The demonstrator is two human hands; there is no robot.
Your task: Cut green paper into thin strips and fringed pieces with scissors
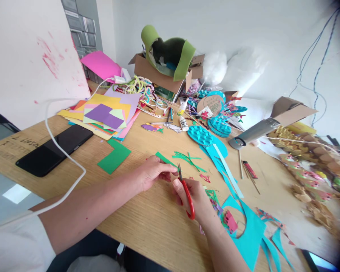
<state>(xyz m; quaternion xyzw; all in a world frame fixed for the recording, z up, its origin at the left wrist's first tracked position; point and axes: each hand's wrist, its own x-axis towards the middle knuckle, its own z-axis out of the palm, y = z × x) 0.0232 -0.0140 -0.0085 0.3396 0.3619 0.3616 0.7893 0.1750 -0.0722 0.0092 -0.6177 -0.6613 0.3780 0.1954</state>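
Observation:
My left hand (158,172) pinches a narrow green paper strip (164,158) over the middle of the table. Red-handled scissors (189,200) are in my right hand (194,196), their blades pointing up and away, close beside the left fingertips and the strip's end. Whether the blades touch the strip is too small to tell. A larger green paper piece (115,156) with a notched corner lies to the left of my hands. Just beyond them, thin green cuttings (189,160) are scattered, with small red scraps (204,178) nearby.
A black phone (55,149) and a white cable (73,160) are at the left, near stacked coloured paper (104,115). Blue foam offcuts (251,234) lie at the right front. Glue bottles (184,123), a silver tube (253,133) and a cardboard box (155,77) stand further back.

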